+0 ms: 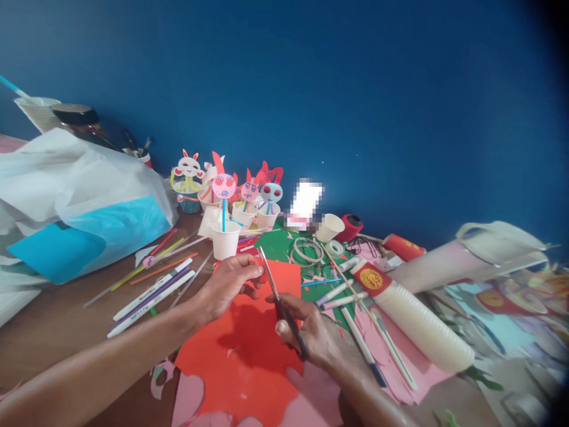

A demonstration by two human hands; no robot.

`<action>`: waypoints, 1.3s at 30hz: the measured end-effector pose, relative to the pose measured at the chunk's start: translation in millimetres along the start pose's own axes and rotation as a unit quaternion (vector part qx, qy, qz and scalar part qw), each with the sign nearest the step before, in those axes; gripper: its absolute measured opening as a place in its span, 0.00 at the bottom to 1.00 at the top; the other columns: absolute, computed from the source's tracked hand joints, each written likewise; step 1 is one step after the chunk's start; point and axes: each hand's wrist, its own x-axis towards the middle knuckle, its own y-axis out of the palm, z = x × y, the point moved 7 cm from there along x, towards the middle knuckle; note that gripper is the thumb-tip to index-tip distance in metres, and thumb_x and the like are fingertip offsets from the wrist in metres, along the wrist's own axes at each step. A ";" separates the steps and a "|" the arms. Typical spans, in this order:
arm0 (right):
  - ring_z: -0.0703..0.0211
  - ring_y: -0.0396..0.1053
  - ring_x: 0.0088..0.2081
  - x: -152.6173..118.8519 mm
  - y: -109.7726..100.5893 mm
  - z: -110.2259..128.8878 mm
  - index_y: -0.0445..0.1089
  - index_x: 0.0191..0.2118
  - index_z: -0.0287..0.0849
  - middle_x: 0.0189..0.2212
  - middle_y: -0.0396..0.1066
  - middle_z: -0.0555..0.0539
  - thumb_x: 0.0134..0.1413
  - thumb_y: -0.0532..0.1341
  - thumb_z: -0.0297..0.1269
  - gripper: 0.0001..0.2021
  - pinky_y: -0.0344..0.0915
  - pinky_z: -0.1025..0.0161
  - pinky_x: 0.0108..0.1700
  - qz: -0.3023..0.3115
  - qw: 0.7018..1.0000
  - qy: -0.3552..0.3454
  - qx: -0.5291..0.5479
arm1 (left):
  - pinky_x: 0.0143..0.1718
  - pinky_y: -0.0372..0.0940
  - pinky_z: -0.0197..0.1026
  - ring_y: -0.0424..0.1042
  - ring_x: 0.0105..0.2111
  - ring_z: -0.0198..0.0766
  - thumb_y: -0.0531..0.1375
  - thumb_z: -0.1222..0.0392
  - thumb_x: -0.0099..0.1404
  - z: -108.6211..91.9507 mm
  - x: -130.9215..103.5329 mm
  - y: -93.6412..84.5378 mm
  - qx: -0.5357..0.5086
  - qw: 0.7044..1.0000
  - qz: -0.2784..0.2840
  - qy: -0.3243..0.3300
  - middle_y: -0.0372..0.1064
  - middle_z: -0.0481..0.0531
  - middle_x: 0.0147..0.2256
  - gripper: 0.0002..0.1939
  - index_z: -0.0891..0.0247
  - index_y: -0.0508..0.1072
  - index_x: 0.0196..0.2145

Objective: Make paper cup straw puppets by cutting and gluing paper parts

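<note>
My right hand (311,329) grips a pair of scissors (284,317) by its dark handles, with the blades pointing up and away from me. Beside the blades, my left hand (235,284) is closed in a pinch on what looks like a small piece of red paper (263,277). Its outline blends with the large red-orange paper sheet (217,356) below, so its shape is hard to make out. Both hands are above this sheet and cast a shadow on it. Pink paper with curved cut edges (189,394) lies under the sheet's near end.
Paper cups with paper-faced figures (224,240) stand ahead. Acrylic markers (153,296) and straws lie left, near a white plastic bag (80,172). On the right are a stack of paper cups (418,320), a tape roll (306,252) and green paper (278,243) with scraps.
</note>
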 end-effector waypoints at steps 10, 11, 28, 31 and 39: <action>0.68 0.55 0.20 2.9 1.0 -10.3 0.68 0.40 0.37 0.20 0.57 0.53 0.39 0.58 0.57 0.28 0.56 0.70 0.20 -0.030 0.999 -0.015 0.042 | 0.24 0.61 0.37 0.64 0.23 0.33 0.56 0.60 0.54 -0.5 0.2 0.8 -0.007 1.000 0.013 -0.006 0.65 0.48 0.22 0.06 0.65 0.67 0.24; 0.68 0.55 0.19 2.7 1.1 -10.2 0.68 0.40 0.37 0.20 0.57 0.53 0.39 0.58 0.56 0.28 0.56 0.70 0.20 -0.030 0.999 -0.013 0.041 | 0.24 0.61 0.37 0.64 0.23 0.33 0.56 0.61 0.54 -0.6 0.1 0.7 -0.007 1.000 0.014 -0.009 0.64 0.48 0.22 0.06 0.66 0.68 0.24; 0.71 0.52 0.17 3.8 1.9 -23.9 0.67 0.44 0.36 0.18 0.55 0.55 0.45 0.60 0.46 0.22 0.51 0.72 0.18 -0.008 0.998 -0.034 0.054 | 0.27 0.63 0.39 0.66 0.22 0.33 0.58 0.59 0.54 -2.3 2.2 -4.0 -0.003 0.998 0.058 -0.037 0.67 0.49 0.22 0.07 0.67 0.69 0.24; 0.72 0.52 0.17 4.3 1.0 -26.6 0.66 0.45 0.36 0.18 0.55 0.55 0.46 0.60 0.46 0.22 0.50 0.72 0.18 -0.003 0.997 -0.043 0.061 | 0.26 0.62 0.38 0.66 0.20 0.32 0.59 0.59 0.54 -2.4 3.2 -4.4 -0.004 0.997 0.070 -0.035 0.67 0.49 0.22 0.08 0.67 0.69 0.23; 0.71 0.52 0.15 3.8 2.9 -22.8 0.67 0.42 0.35 0.15 0.55 0.56 0.43 0.60 0.49 0.24 0.52 0.72 0.17 -0.012 0.996 -0.018 0.081 | 0.26 0.63 0.38 0.67 0.20 0.32 0.60 0.58 0.52 -0.2 3.8 -5.8 -0.017 0.997 0.062 -0.045 0.68 0.49 0.22 0.08 0.66 0.68 0.23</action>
